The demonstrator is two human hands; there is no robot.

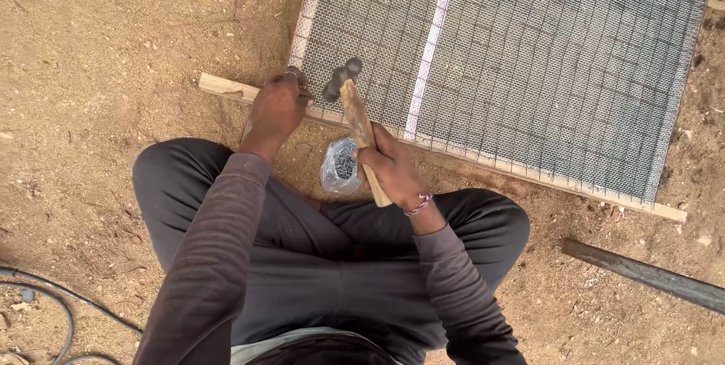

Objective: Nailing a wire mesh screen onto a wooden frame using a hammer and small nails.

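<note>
Right hand [393, 171]: clamped around the wooden handle of the hammer [355, 112], head raised just above the frame's near rail.
Left hand [277, 110]: pinched down on the wooden frame [226, 87] at its near corner; whether it holds a nail, cannot tell.
Wire mesh [529, 63]: stretched flat over the frame.
Bag of nails [341, 166]: on the dirt, just beside the frame's near rail, between the knees.
Dark bar [642, 274]: on the ground, well apart from the frame.
</note>
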